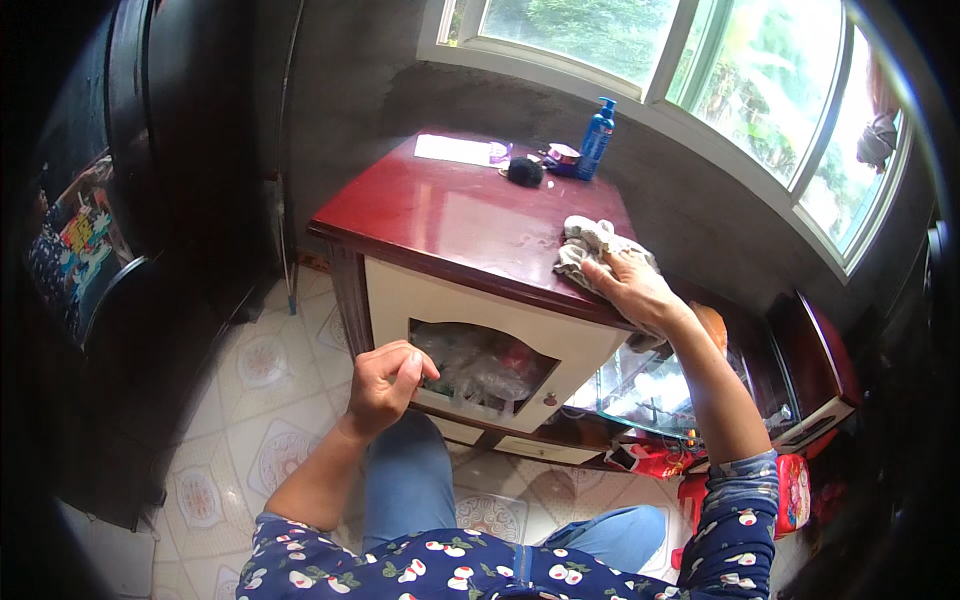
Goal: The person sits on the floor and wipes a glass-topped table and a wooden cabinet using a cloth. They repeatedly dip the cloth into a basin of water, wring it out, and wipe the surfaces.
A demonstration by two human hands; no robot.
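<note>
My right hand (637, 287) rests on a crumpled pale, patterned cloth (590, 240), pressing it on the right front edge of a cabinet's glossy dark-red top (455, 220). Part of the cloth hangs over the side below my wrist. My left hand (385, 382) is curled closed in front of the cabinet's cream door (400, 295), with nothing showing in it. Behind the door's dark window, clear plastic bags (485, 370) can be seen.
A blue pump bottle (597, 140), a small pink round container (562, 154), a black fluffy ball (525, 171) and a white-and-purple sheet (460, 150) lie toward the back of the top. A lower glass shelf (650, 390) adjoins at right. Windows (750, 90) are above.
</note>
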